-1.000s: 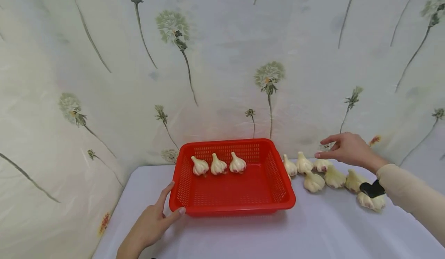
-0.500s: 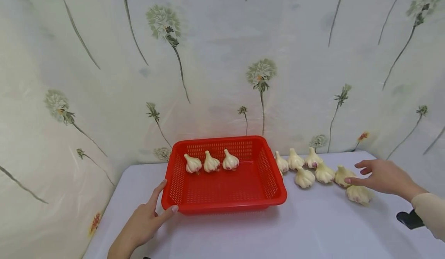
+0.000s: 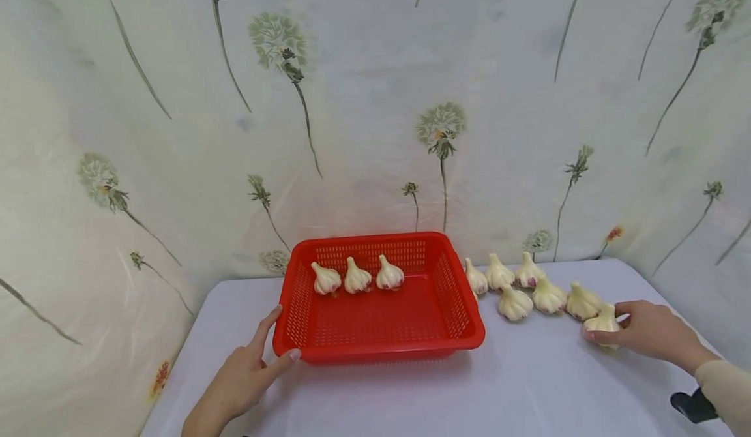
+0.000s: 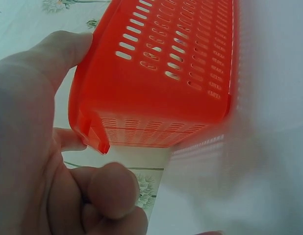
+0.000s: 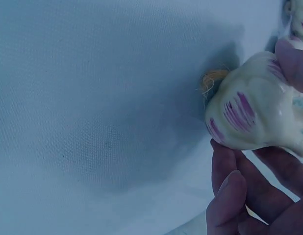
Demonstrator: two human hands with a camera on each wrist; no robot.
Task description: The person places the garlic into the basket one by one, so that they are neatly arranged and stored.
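Note:
A red plastic basket (image 3: 381, 352) with slotted walls stands on the table, with three garlic bulbs (image 3: 357, 276) in a row near its back wall. At its left front corner, my left hand (image 3: 235, 378) touches the rim with thumb and index finger stretched apart. In the left wrist view the other fingers (image 4: 112, 188) hang loosely curled below the rim. My right hand (image 3: 660, 334) pinches a garlic bulb (image 3: 602, 323) at the right end of the loose group. Purple streaks and a tan root tuft show on that bulb (image 5: 249, 107) in the right wrist view.
Several garlic bulbs (image 3: 548, 295) lie loose to the right of the basket, some touching one another. The table has a pale cloth (image 3: 499, 391). A curtain with dandelion prints (image 3: 364, 130) hangs close behind.
My right hand has moved right and down from above the back garlic bulbs to the rightmost one and now grips it. The left hand stays at the basket corner. The head view has shifted slightly.

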